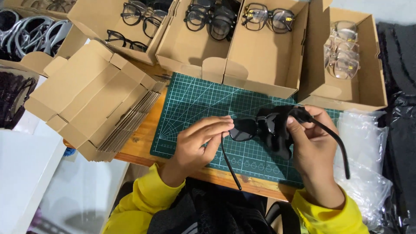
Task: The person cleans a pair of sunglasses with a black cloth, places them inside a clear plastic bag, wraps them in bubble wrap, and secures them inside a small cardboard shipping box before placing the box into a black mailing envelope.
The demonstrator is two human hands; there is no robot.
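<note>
A pair of black sunglasses (243,129) is held over the green cutting mat (190,104), its temples unfolded toward me. My left hand (200,141) grips the left end of the frame. My right hand (313,149) holds the right side, pressing a black cloth (277,128) against the right lens. The cloth hides that lens and part of the frame.
Several open cardboard boxes (264,56) with glasses stand along the far side. A stack of flat folded boxes (97,99) lies at the left. Clear plastic bags (364,147) are piled at the right, black material beyond them. A white surface (26,164) sits at the lower left.
</note>
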